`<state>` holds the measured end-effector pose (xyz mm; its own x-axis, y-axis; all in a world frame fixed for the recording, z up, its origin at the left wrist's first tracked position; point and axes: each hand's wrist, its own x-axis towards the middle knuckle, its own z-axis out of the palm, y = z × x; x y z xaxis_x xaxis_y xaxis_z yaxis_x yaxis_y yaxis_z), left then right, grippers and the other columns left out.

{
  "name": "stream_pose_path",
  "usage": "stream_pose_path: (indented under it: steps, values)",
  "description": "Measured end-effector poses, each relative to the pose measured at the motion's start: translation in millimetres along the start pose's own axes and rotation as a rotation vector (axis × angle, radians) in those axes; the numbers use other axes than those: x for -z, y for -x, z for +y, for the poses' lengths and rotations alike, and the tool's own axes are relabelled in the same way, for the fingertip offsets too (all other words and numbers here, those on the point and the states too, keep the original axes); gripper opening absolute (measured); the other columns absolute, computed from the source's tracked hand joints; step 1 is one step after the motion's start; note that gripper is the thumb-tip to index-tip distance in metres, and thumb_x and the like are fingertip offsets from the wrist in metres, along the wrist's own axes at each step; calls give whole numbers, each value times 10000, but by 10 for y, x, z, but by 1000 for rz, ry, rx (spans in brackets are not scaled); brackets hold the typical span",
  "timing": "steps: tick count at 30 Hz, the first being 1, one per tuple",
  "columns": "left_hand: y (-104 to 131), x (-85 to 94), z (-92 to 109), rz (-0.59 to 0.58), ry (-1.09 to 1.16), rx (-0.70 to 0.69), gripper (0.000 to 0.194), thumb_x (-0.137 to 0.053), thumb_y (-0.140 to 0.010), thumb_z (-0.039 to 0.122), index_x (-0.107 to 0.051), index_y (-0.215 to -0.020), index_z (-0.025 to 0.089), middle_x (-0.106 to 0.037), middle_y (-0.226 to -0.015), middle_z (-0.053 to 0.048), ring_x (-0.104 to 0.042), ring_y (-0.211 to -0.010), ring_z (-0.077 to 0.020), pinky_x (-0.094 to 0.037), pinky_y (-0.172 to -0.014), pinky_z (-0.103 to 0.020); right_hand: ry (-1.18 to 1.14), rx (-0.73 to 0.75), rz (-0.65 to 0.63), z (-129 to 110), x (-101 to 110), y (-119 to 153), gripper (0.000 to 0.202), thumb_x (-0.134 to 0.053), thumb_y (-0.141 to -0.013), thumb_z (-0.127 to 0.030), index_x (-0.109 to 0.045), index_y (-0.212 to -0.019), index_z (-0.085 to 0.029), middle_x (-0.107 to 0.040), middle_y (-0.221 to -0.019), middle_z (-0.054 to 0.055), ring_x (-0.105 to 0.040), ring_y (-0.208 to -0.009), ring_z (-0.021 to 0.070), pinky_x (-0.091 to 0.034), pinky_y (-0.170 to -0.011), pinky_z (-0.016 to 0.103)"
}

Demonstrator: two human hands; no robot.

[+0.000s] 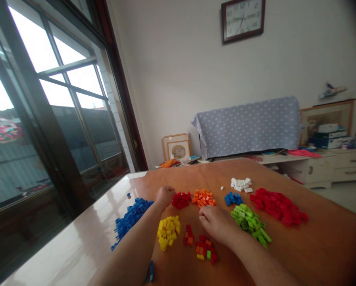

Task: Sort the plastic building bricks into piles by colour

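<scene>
My left hand (165, 196) is at the left edge of a small pile of red bricks (181, 200), its fingers curled together; anything in them is too small to make out. My right hand (215, 222) is closed just below the pile of orange bricks (203, 197), and whatever its fingers hold is hidden. Between my forearms lie two small clusters of bricks: a red and orange one (189, 235) and a larger mixed one (206, 249) with red, orange, yellow and green pieces. Yellow bricks (168, 231) are heaped beside my left forearm.
Blue bricks (133, 216) spread along the left of the wooden table (222, 171). To the right lie green bricks (251, 222), a large red pile (279, 206), a small blue pile (233, 198) and white bricks (241, 184). A blue stick-like piece (151, 271) is near the front.
</scene>
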<state>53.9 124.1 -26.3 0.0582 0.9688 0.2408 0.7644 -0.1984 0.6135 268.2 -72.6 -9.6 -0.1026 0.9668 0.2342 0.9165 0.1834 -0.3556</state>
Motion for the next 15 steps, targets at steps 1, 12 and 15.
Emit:
stream_pose_path:
  steps: [1, 12, 15]
  values:
    - [8, 7, 11, -2, 0, 0, 141, -657, -773, 255, -756, -817, 164, -687, -722, -17, -608, -702, -144, -370, -585, -209, 0, -3, -7, -5, 6, 1, 188, -487, -918, -287, -661, -881, -223, -728, -900, 30, -632, -831, 172, -257, -638, 291]
    - [202, 192, 227, -66, -48, -87, 159, -634, -801, 308, -739, -756, 198, -661, -671, -5, -601, -727, -168, -379, -605, -218, 13, 1, -13, 28, -24, -19, 197, -486, -930, -296, -672, -906, -236, -730, -927, 34, -633, -858, 182, -282, -654, 282]
    - [266, 257, 298, -100, -62, -151, 186, -586, -820, 273, -749, -821, 183, -685, -741, -20, -607, -772, -168, -397, -657, -224, 6, 6, -16, 37, -34, -15, 197, -485, -921, -272, -677, -903, -229, -732, -928, 40, -632, -867, 182, -279, -654, 282]
